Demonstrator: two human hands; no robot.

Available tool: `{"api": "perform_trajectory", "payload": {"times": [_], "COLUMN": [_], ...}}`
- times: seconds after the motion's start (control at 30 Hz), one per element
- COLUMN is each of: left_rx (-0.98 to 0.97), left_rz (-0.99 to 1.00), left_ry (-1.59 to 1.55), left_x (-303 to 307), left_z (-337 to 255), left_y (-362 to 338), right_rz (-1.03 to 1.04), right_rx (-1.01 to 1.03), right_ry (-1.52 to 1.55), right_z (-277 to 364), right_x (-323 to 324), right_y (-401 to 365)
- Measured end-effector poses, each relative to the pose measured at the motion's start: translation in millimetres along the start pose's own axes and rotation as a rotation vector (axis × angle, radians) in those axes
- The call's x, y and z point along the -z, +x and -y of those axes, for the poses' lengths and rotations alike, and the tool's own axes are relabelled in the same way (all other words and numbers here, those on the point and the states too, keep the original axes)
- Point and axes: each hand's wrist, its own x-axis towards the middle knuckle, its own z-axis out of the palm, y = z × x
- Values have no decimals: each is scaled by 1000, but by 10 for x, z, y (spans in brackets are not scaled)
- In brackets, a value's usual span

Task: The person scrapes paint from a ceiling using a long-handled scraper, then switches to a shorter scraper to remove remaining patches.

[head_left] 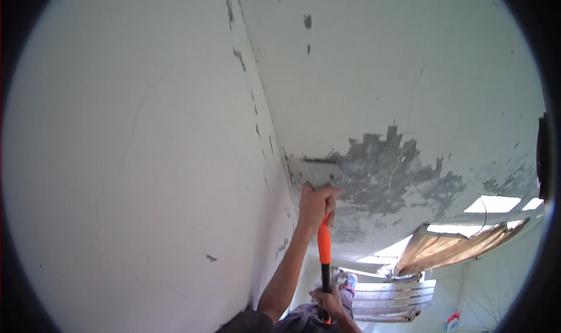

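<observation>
A long-handled scraper (324,245) with an orange and black handle reaches up the wall. Its wide metal blade (315,172) lies against the right wall, close to the corner. My left hand (317,203) is closed round the upper handle just below the blade, one finger stretched toward the blade. Lower down, my right hand (331,301) is wrapped round the black part of the handle, near my body. To the right of the blade spreads a rough grey patch (380,169) where the pale coating is gone.
The left wall (146,157) meets the scraped wall in a corner with small chipped spots. Below right are a slatted wooden platform (391,298), a brown curtain (456,248) by bright openings and a red-topped bottle (452,322).
</observation>
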Motion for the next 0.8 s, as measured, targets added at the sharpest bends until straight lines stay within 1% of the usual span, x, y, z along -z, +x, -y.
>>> {"api": "perform_trajectory", "payload": {"times": [0.07,0.17,0.23,0.27,0.3,0.37,0.4,0.47,0.5,0.53,0.57,0.6,0.63,0.67,0.73,0.77,0.8], "left_rx": [14,35,73,74,74,108,106,44,87,83,82,84,52,67,27,58,52], "left_rz": [14,-13,-77,-74,-36,46,44,8,-99,-100,-93,-82,-10,-8,46,37,41], "left_ry": [-38,-10,8,10,-30,-152,-153,-33,-43,-40,-29,-18,-14,-11,-94,-67,-67], "left_x": [7,30,-10,10,44,87,96,79,8,17,13,-16,19,15,-6,16,-3], "left_z": [23,202,250,221,91,-143,-88,80,154,161,174,163,89,-42,-216,-109,16], "left_y": [-29,-17,-44,-26,-4,-41,-63,-20,-34,-23,-22,-22,11,19,-31,-5,0], "right_rz": [12,-21,-25,-30,-31,-68,-66,29,27,31,12,-12,-25,-31,-27,-17,-18], "right_rx": [11,-10,-13,-20,-19,29,29,8,25,28,16,5,1,-10,44,49,56], "right_ry": [17,49,29,15,24,-67,-70,84,72,73,78,85,36,46,12,-30,-32], "right_z": [152,-197,-152,-130,-23,143,124,82,19,-40,-107,-43,-10,111,300,337,221], "right_x": [-25,-31,-25,-35,-63,-142,-161,-183,-169,-137,-99,-95,-91,-110,-120,-113,-94], "right_y": [-58,51,44,29,35,-56,-92,-50,5,34,36,13,24,20,-42,-83,-25]}}
